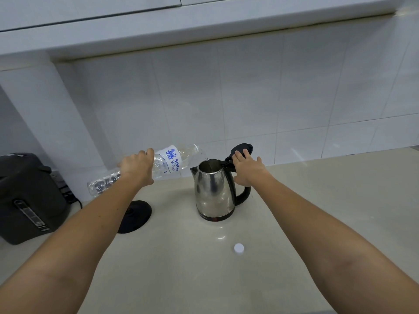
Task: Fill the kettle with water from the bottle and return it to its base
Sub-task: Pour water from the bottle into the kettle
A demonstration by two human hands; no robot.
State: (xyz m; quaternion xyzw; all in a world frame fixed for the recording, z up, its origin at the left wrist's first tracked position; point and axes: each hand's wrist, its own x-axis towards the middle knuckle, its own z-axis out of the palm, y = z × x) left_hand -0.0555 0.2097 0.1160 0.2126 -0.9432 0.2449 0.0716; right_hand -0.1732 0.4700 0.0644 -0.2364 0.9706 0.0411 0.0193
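Observation:
A steel kettle point(213, 189) with a black handle stands on the counter, off its base, its black lid point(242, 148) raised. My right hand point(247, 169) rests on the top of the handle, its fingers touching the lid. My left hand point(137, 167) grips a clear plastic water bottle point(172, 160) with a white and blue label. The bottle is tipped almost level, its mouth over the kettle's opening, and a thin stream of water runs in. The round black kettle base point(136, 217) lies on the counter to the left, partly hidden by my left forearm.
A white bottle cap point(239, 248) lies on the beige counter point(317, 200) in front of the kettle. A dark grey appliance point(29, 198) with a cord stands at the far left. A tiled wall point(249, 98) runs behind, with cabinets overhead.

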